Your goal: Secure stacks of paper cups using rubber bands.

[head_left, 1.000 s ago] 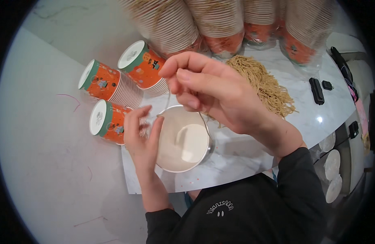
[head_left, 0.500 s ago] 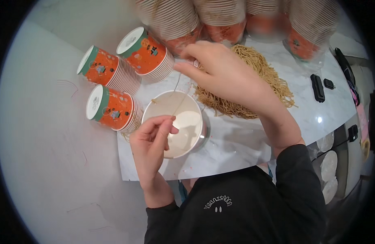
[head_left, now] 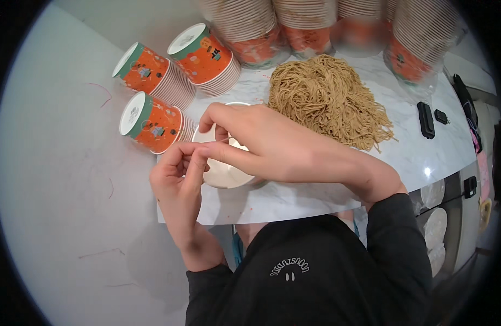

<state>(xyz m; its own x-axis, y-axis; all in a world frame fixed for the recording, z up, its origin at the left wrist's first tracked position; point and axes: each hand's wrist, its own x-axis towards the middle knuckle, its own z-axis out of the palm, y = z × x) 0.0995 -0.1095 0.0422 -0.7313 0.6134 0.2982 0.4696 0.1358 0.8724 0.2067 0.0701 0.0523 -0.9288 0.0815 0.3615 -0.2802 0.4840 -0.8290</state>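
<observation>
My left hand (head_left: 177, 176) is closed in a pinch, thumb against fingers, at the left side of a round white tub (head_left: 227, 178). Beside it, the fingertips of my right hand (head_left: 256, 138) reach the left thumb, and its fingers are curled. A thin light strand (head_left: 224, 139) runs between the fingers of both hands, above the tub. The hands cover much of the tub's opening. To the right of the tub lies a heap of tan, string-like strands (head_left: 324, 100); whether they are yarn or noodles I cannot tell.
Upside-down stacks of orange and green paper cups (head_left: 207, 62) stand at the left. Plastic-wrapped cup stacks (head_left: 307, 27) line the back of the marbled white table (head_left: 315, 201). Two small black devices (head_left: 426, 119) lie at the right. Loose threads (head_left: 111, 188) are scattered at the left.
My right hand has come down and toward me from over the tub's far side, meeting my left hand. The strand stretched between them is now short. The view has shifted slightly.
</observation>
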